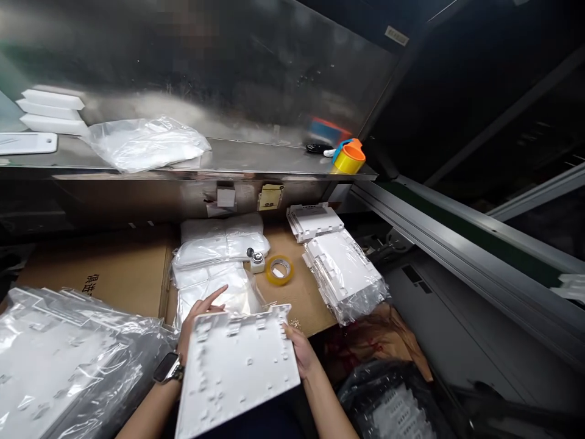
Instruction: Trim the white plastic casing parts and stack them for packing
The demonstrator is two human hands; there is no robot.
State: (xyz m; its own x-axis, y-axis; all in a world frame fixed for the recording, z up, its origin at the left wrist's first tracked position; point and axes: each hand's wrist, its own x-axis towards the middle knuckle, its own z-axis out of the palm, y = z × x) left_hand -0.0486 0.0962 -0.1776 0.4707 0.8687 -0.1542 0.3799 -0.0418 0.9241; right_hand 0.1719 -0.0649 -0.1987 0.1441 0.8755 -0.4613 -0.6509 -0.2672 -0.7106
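A white plastic panel [242,372] with small raised clips is held tilted in front of me. My right hand [301,350] grips its right edge near the upper corner. At the panel's upper left is my left hand [198,317], partly hidden behind it, with the index finger stretched out over the clear plastic bags [212,286]; a watch [167,367] is on that wrist. Just beyond the panel lie a roll of yellow tape [279,270] and a small white bottle [256,262]. Bagged white panels [347,268] are stacked to the right.
More bagged panels [55,366] fill the lower left, before a cardboard box [105,262]. A metal shelf [256,160] crosses above, bearing a plastic bag [146,143] and a yellow-orange tape roll [350,157]. A black bag [365,390] stands lower right, beside a metal rail [457,262].
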